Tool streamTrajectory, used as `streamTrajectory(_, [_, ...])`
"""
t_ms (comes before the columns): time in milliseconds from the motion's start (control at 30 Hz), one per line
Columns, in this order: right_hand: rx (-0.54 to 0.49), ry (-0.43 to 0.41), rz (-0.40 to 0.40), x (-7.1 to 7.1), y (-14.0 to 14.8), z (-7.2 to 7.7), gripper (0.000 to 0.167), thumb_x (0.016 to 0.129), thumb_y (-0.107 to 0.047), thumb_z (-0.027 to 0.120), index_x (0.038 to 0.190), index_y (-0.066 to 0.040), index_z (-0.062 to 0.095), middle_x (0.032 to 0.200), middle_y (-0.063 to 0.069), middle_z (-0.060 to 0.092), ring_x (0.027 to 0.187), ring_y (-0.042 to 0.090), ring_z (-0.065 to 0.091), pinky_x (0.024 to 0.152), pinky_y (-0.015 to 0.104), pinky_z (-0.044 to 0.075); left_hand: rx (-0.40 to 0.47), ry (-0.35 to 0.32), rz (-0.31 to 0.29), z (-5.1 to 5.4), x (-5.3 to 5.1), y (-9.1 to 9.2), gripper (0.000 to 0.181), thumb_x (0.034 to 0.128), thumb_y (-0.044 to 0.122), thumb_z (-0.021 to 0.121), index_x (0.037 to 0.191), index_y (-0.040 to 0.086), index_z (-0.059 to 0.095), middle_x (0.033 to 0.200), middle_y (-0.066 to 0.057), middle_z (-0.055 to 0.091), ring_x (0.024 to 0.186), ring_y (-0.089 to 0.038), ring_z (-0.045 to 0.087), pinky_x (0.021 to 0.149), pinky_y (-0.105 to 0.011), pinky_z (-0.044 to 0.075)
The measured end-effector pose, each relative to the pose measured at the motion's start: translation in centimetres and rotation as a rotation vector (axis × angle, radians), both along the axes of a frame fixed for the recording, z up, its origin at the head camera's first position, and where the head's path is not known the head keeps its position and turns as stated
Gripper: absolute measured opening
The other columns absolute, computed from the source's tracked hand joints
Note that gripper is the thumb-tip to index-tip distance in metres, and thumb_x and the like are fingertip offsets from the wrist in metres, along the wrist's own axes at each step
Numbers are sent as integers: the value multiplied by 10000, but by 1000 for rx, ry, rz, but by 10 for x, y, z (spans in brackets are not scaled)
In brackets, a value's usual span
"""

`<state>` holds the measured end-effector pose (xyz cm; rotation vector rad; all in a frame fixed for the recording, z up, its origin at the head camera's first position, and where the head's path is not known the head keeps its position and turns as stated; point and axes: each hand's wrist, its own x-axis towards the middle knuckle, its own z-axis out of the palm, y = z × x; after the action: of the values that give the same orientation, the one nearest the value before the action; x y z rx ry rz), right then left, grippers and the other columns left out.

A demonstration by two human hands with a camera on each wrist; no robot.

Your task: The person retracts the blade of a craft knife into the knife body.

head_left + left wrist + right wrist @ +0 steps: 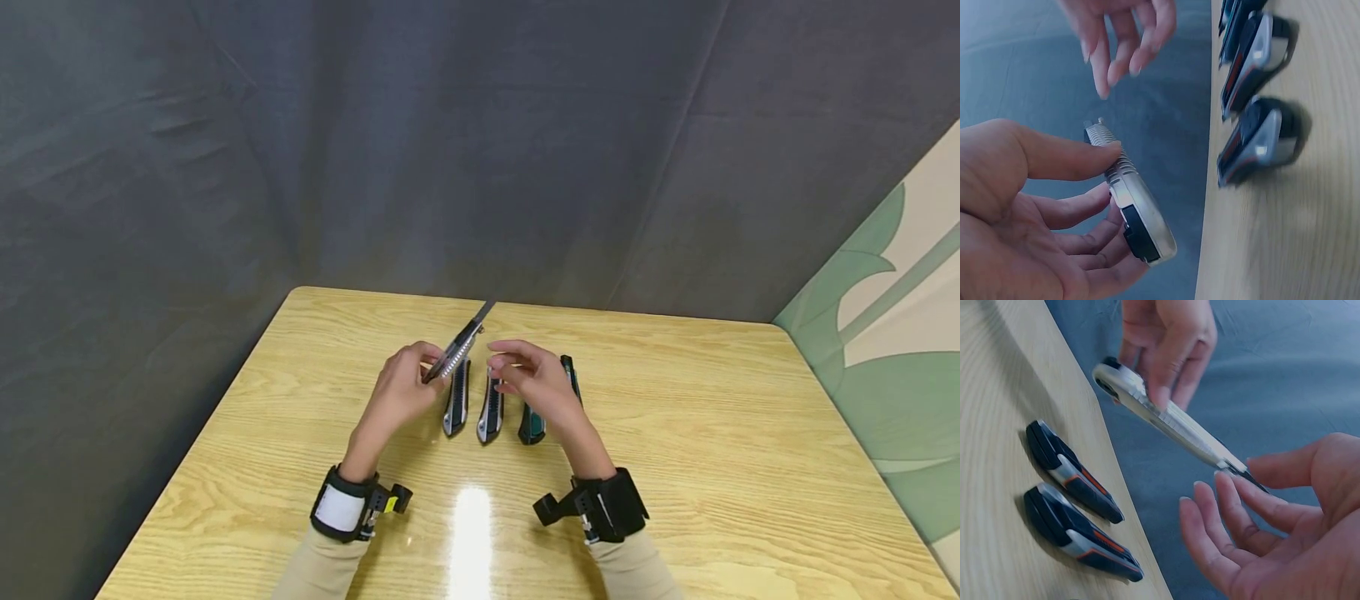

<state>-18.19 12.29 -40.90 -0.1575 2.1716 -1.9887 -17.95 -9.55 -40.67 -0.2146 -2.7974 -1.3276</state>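
Note:
My left hand [401, 387] pinches a silver utility knife [457, 350] between thumb and fingers, raised above the table. Its blade [486, 312] extends from the far end, pointing up and to the right. My right hand [536, 379] is beside that blade end, fingers loosely bent and spread. In the right wrist view, the blade end passes by the right thumb and fingertips [1222, 478]; whether they touch it I cannot tell. Beneath the hands lie two black-and-silver utility knives with orange trim, a left one [456, 402] and a right one [490, 408].
Green-and-black handles [533, 425] show on both sides of my right hand, partly hidden by it. All rest on a wooden table [712, 433]. A dark cloth [487, 150] hangs behind its far edge, with a green leaf-patterned cloth [892, 358] at the right.

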Motion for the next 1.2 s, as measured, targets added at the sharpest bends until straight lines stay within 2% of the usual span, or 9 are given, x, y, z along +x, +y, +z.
streamTrajectory(133, [-46, -9, -53, -1, -5, -1, 316, 994, -66, 578, 1309, -69, 608, 1197, 202, 668, 970, 213, 703, 952, 524, 572, 7, 36, -19, -1, 3, 12, 335, 849, 117, 769, 1164, 93, 660, 1127, -97, 669, 841, -192, 615, 696, -300, 497])
streamTrajectory(233, [-82, -22, -80, -1, -8, -2, 323, 991, -65, 579, 1314, -50, 594, 1193, 211, 672, 905, 141, 709, 915, 487, 596, 11, 44, -37, -2, 6, 20, 348, 861, 106, 759, 1190, 83, 648, 1128, -103, 647, 849, -183, 616, 697, -301, 506])
streamTrajectory(367, [-122, -32, -130, 0, -10, -2, 298, 973, -96, 618, 1269, -59, 612, 1164, 210, 678, 942, 218, 717, 846, 428, 627, 8, 54, -50, -1, 9, 27, 333, 872, 99, 746, 1189, 77, 645, 1111, -109, 629, 872, -199, 620, 705, -316, 523])
streamTrajectory(533, [-166, -29, -155, 1, -12, -2, 330, 943, -142, 683, 1244, -40, 594, 1166, 180, 632, 1020, 336, 695, 835, 466, 624, -8, 81, -69, 3, 13, 33, 334, 869, 128, 753, 1183, 73, 654, 1090, -113, 628, 918, -222, 623, 722, -337, 535])
streamTrajectory(667, [-190, -9, -167, 2, -11, -2, 356, 933, -136, 701, 1237, -1, 572, 1152, 178, 614, 936, 257, 705, 833, 442, 627, -13, 112, -95, 4, 17, 39, 351, 857, 138, 765, 1184, 75, 655, 1073, -95, 632, 897, -201, 621, 740, -331, 541])
streamTrajectory(800, [-192, 17, -196, 2, -10, -1, 324, 929, -99, 698, 1218, 4, 595, 1101, 178, 647, 886, 201, 710, 813, 389, 635, 2, 130, -87, 2, 18, 44, 390, 839, 160, 793, 1192, 79, 648, 1080, -79, 638, 873, -170, 621, 745, -318, 556])
streamTrajectory(933, [-187, 36, -204, 2, -8, 0, 329, 923, -85, 704, 1233, -22, 615, 1101, 178, 660, 888, 194, 712, 818, 395, 633, 43, 95, -87, 1, 18, 45, 420, 838, 177, 804, 1214, 89, 637, 1115, -73, 643, 888, -173, 625, 758, -319, 565])
streamTrajectory(1067, [-163, 51, -209, 1, -6, 1, 326, 922, -100, 709, 1239, -57, 643, 1118, 190, 660, 870, 172, 709, 854, 468, 617, 115, 46, -123, 0, 17, 42, 422, 852, 162, 795, 1233, 87, 629, 1157, -78, 653, 905, -196, 653, 755, -317, 592])
streamTrajectory(1200, [-132, 62, -205, 2, -3, 3, 310, 936, -138, 701, 1239, -86, 661, 1134, 180, 649, 898, 180, 701, 854, 453, 622, 170, 18, -170, 0, 15, 38, 363, 873, 163, 774, 1210, 109, 650, 1139, -60, 682, 899, -184, 664, 724, -296, 597])
